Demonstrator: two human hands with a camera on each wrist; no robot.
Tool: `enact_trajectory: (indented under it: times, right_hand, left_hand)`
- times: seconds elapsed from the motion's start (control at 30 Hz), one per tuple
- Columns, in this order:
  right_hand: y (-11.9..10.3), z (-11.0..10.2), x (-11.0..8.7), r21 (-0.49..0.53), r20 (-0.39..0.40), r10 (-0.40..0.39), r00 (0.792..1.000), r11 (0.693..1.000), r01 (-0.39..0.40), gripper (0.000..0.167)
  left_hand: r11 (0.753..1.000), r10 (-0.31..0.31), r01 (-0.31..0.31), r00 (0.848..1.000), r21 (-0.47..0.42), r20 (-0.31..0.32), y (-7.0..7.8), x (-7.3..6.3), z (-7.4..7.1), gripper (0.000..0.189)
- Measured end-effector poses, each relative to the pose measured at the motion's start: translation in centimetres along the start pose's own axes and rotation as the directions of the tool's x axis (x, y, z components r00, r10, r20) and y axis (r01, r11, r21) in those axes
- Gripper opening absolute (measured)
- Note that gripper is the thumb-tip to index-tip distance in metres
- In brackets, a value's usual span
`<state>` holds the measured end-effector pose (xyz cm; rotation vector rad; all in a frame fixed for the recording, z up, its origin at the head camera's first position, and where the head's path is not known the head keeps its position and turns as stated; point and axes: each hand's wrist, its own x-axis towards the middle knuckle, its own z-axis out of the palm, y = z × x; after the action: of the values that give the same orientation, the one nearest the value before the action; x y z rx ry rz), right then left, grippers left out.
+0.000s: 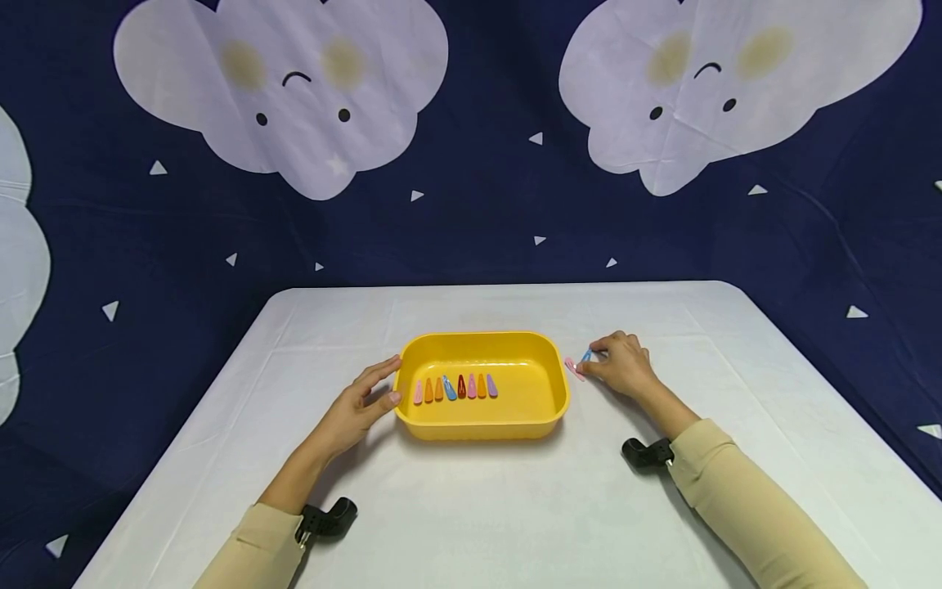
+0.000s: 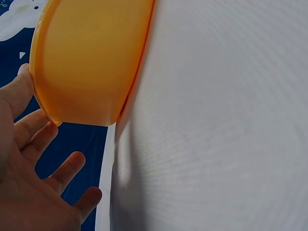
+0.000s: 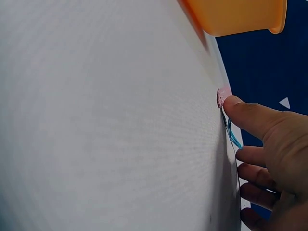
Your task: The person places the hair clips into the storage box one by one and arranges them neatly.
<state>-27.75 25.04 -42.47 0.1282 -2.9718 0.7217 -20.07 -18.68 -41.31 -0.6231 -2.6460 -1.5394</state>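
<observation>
A yellow plastic tray (image 1: 482, 432) sits on the white table, with a row of several small snap hair clips (image 1: 461, 386) in pink, orange, blue, red and purple lying inside. At its left end my left hand (image 1: 364, 406) touches the rim, fingers spread and fairly straight; the left wrist view shows the thumb (image 2: 18, 90) and fingertips along the tray's edge. Right of the tray, my right hand (image 1: 624, 362) pinches a blue hair clip (image 3: 234, 137) between thumb and index finger, low at the tabletop. A pink hair clip (image 1: 574, 369) lies right beside it, partly behind the thumb.
The white tablecloth (image 1: 471, 507) covers the table, whose far edge meets a dark blue backdrop (image 1: 471, 221) with clouds and small white triangles. Black wrist mounts (image 1: 648, 453) stick out from both sleeves, low over the cloth.
</observation>
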Motion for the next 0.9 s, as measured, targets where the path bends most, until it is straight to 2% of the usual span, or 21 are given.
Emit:
enact_trajectory:
  times: [0.53, 0.9]
  right_hand:
    - [0.2, 0.1, 0.1, -0.014, -0.006, -0.018, 1.0, 1.0, 0.018, 0.055]
    - [-0.3, -1.3, -0.1, 0.087, 0.005, -0.021, 1.0, 0.996, 0.02, 0.054]
  left_hand:
    - [1.0, -0.007, 0.007, 1.0, 0.009, -0.001, -0.1, 0.0, 0.1, 0.052]
    - [1.0, 0.004, -0.004, 1.0, 0.019, -0.002, 0.1, 0.0, 0.0, 0.052]
